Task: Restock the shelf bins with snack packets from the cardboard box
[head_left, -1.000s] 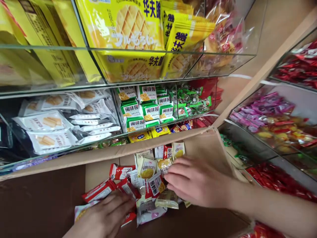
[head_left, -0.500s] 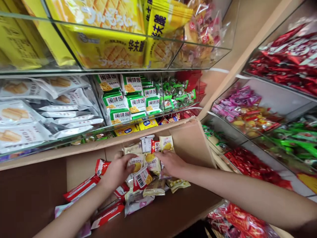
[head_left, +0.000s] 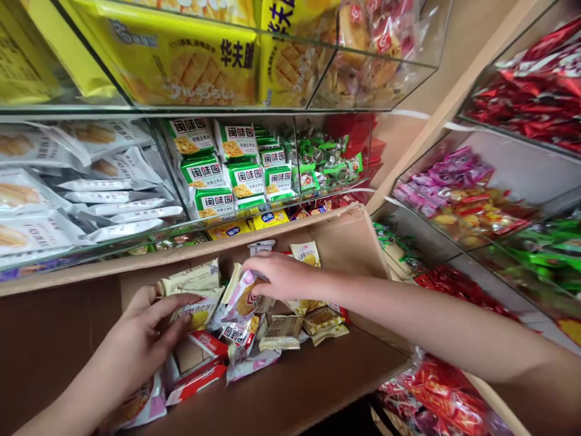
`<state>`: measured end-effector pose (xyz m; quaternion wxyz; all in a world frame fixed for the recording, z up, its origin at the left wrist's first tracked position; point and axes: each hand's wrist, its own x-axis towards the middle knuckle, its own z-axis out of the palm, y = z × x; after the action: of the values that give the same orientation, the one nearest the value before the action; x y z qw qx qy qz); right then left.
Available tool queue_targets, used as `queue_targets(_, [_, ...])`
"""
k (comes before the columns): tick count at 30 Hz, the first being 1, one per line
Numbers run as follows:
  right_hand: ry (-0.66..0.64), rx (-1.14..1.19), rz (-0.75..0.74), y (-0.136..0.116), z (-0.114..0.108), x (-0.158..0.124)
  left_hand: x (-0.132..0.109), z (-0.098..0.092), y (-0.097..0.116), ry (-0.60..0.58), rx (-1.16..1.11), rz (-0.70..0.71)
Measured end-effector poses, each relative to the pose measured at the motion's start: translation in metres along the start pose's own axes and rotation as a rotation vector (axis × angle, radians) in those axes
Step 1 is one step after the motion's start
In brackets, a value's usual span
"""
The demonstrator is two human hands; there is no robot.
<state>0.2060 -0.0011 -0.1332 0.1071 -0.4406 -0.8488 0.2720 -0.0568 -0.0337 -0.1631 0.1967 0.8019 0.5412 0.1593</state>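
Note:
An open cardboard box [head_left: 358, 254] holds several small snack packets in red, cream and pink wrappers. My left hand [head_left: 140, 339] lies over the left part of the pile, fingers curled on a cream biscuit packet [head_left: 200, 303]. My right hand [head_left: 281, 275] reaches in from the right and pinches a pink-and-white biscuit packet [head_left: 240, 300], lifting it off the pile. Red packets [head_left: 200, 378] lie under and in front of my left hand. More cream packets [head_left: 284, 330] sit below my right wrist.
Glass shelf bins stand behind the box: white bread packs [head_left: 82, 188], green biscuit packs [head_left: 227, 172], yellow waffle bags [head_left: 181, 57]. On the right, bins hold purple [head_left: 445, 178], red [head_left: 535, 91] and green [head_left: 544, 254] sweets. A bag of red sweets [head_left: 436, 393] lies lower right.
Both hands shifted left in the box. My right hand has picked up a pink-and-white packet. My left hand moved off the centre of the pile onto a cream packet at the left.

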Motion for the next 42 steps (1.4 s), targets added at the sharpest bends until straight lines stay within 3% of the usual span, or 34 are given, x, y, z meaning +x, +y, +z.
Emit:
queue_targets(3, [-0.084, -0.153, 0.148, 0.014, -0.005, -0.024, -0.011, -0.013, -0.010, 0.091, 0.027, 0.000])
queue_targets(6, [-0.319, -0.317, 0.336, 0.025, -0.001, -0.049, -0.019, -0.019, -0.035, 0.164, 0.024, -0.038])
queue_targets(8, [-0.498, -0.381, 0.435, 0.030, 0.008, -0.063, -0.022, -0.020, -0.051, 0.147, 0.025, -0.063])
queue_targets(10, [-0.570, -0.411, 0.452, 0.032, 0.017, -0.072, -0.024, -0.022, -0.058, 0.077, 0.060, -0.094])
queue_targets(13, [-0.551, -0.407, 0.419, 0.029, 0.026, -0.077, -0.026, -0.028, -0.050, -0.030, 0.146, -0.166])
queue_targets(17, [-0.502, -0.381, 0.410, 0.013, 0.033, -0.073, -0.031, -0.037, -0.033, -0.024, 0.244, -0.151])
queue_targets(21, [-0.434, -0.070, 0.105, -0.005, 0.054, -0.066, -0.043, -0.038, -0.024, 0.025, 0.464, -0.094])
queue_targets(23, [-0.435, -0.084, 0.036, -0.008, 0.069, -0.061, -0.047, -0.034, -0.020, -0.010, 0.496, -0.068])
queue_targets(25, [-0.433, -0.220, 0.012, -0.008, 0.081, -0.057, -0.051, -0.027, -0.013, -0.170, 0.367, -0.032])
queue_targets(28, [-0.434, -0.331, -0.022, -0.001, 0.083, -0.050, -0.053, -0.009, 0.000, -0.526, 0.203, -0.007])
queue_targets(30, [-0.404, -0.304, 0.026, 0.006, 0.074, -0.047, -0.053, 0.005, 0.010, -0.692, 0.268, -0.008])
queue_targets(33, [-0.313, -0.170, 0.148, 0.014, 0.057, -0.046, -0.047, 0.026, 0.025, -0.799, 0.382, 0.003])
queue_targets(37, [-0.252, -0.019, 0.279, 0.022, 0.045, -0.051, -0.038, 0.042, 0.032, -0.821, 0.424, 0.001])
queue_targets(42, [-0.202, -0.048, 0.392, 0.032, 0.043, -0.059, -0.035, 0.044, 0.021, -0.789, 0.301, -0.022])
